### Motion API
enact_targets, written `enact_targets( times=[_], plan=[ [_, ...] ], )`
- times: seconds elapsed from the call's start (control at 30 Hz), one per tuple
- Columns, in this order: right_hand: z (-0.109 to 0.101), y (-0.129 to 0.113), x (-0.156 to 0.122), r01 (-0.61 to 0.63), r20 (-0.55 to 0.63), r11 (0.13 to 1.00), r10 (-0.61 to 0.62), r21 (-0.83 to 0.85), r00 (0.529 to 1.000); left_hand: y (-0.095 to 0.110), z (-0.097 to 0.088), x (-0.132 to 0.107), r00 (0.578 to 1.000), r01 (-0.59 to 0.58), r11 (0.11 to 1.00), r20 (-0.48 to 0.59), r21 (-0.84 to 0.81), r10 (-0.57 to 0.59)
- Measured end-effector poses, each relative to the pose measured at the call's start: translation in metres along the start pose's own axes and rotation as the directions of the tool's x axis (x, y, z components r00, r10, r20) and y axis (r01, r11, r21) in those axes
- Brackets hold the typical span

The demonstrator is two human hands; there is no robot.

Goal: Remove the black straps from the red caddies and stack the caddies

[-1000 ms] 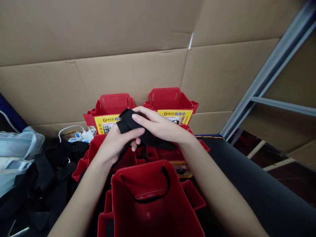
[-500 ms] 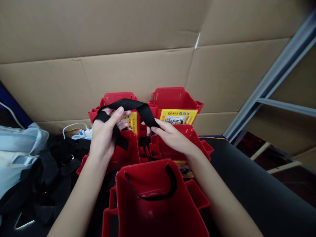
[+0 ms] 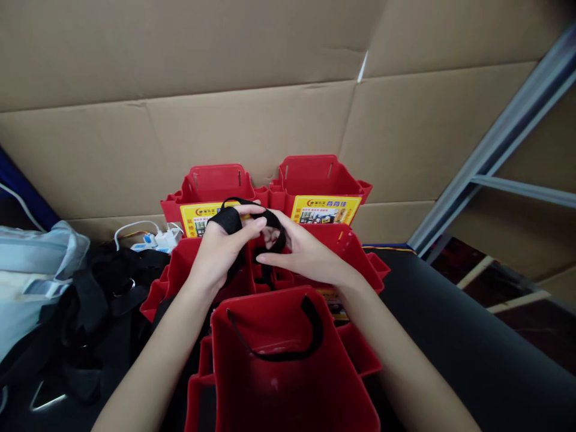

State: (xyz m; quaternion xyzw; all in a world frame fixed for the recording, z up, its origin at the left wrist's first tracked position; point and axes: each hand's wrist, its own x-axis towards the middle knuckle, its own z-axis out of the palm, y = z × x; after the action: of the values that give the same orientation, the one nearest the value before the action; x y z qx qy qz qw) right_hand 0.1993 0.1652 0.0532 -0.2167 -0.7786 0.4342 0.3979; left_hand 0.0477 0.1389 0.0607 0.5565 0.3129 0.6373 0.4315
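Head view: our curled left hand (image 3: 219,249) clasped a black webbing strap (image 3: 228,221); at three o'clock, our half-curled right hand (image 3: 302,249) touched its loop, grip unclear.

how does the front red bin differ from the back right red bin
The front red bin has a black strap threaded through it; the back right red bin shows none. The back right red bin shows a yellow label; the front red bin shows none from here. The front red bin looks larger than the back right red bin. Both have side pockets.
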Motion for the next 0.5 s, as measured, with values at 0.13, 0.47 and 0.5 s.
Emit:
enact_targets(
  times=[0.13, 0.47, 0.5],
  plan=[
    [-0.007, 0.002, -0.001, -0.121, 0.069, 0.973, 0.110, 0.197, 0.992, 0.000, 0.002, 0.001, 0.988, -0.002, 0.995, -0.152, -0.104, -0.014],
    [-0.017, 0.004, -0.001, -0.271, 0.283, 0.962, 0.253, 0.028, 0.925, 0.007, -0.013, 0.007, 0.930, -0.112, 0.956, -0.368, -0.269, 0.006],
    [-0.019, 0.005, 0.000, -0.284, 0.281, 0.959, 0.274, -0.007, 0.920, 0.010, -0.017, 0.007, 0.918, -0.131, 0.956, -0.396, -0.261, 0.018]
  ],
)
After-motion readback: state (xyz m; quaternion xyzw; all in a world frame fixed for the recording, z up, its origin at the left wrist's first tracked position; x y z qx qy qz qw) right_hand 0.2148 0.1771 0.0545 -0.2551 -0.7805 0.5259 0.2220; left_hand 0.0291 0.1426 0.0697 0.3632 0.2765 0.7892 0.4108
